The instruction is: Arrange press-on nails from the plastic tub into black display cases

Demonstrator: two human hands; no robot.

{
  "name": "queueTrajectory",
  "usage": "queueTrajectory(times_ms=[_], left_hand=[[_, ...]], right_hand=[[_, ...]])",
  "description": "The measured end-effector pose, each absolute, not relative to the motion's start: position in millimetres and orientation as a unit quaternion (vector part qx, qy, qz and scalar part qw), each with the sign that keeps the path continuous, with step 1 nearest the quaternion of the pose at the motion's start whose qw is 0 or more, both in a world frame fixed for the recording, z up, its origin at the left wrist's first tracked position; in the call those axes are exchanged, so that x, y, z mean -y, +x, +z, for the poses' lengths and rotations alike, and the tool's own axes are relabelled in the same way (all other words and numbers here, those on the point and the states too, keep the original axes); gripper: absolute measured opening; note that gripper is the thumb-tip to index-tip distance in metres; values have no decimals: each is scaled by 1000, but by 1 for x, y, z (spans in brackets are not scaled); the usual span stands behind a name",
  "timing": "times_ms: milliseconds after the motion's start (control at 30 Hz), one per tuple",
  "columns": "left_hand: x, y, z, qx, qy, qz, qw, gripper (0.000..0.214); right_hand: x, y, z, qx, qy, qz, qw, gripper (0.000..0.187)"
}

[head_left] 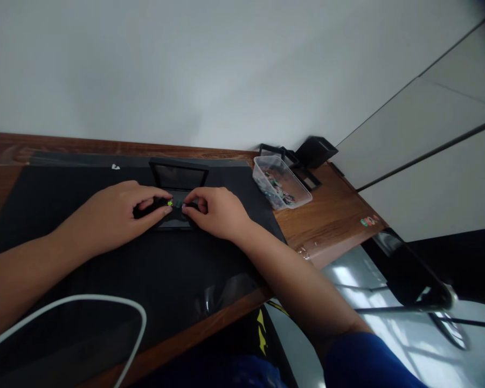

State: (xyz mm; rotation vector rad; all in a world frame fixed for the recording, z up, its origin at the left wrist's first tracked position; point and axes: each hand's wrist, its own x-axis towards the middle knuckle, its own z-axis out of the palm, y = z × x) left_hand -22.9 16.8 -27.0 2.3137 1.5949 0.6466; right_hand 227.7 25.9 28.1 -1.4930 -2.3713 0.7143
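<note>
My left hand (119,213) and my right hand (218,210) meet over a small black open case (177,186) on a black mat (105,258). The case's lid stands upright behind my fingers. Both hands are curled, fingertips pinching a small dark object (177,205) with a bright green spot on it. The left hand's fingers wrap the dark object's left end; the right hand's thumb and forefinger press on its right end. What the object is I cannot make out.
A clear plastic tub (282,182) with several small coloured pieces stands at the right on the wooden desk (331,215). Black cases (313,153) lie behind it by the wall. A white cable (117,304) loops at the near left. A chair (412,280) stands at the right.
</note>
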Motion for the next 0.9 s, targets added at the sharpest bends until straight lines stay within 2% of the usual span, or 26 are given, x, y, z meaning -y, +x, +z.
queueTrajectory(times_ms=[233, 500, 767, 900], left_hand=[[-18, -20, -25, -530, 803, 254, 100, 49], [-22, -20, -28, -551, 786, 257, 112, 53], [-23, -19, -17, -587, 768, 203, 156, 52], [-23, -23, -17, -624, 738, 191, 172, 61]], right_hand=[[-24, 224, 27, 823, -524, 183, 125, 22], [-25, 219, 23, 829, -518, 167, 128, 25], [-24, 207, 21, 835, -521, 141, 103, 30], [-26, 206, 21, 831, -518, 164, 119, 32]])
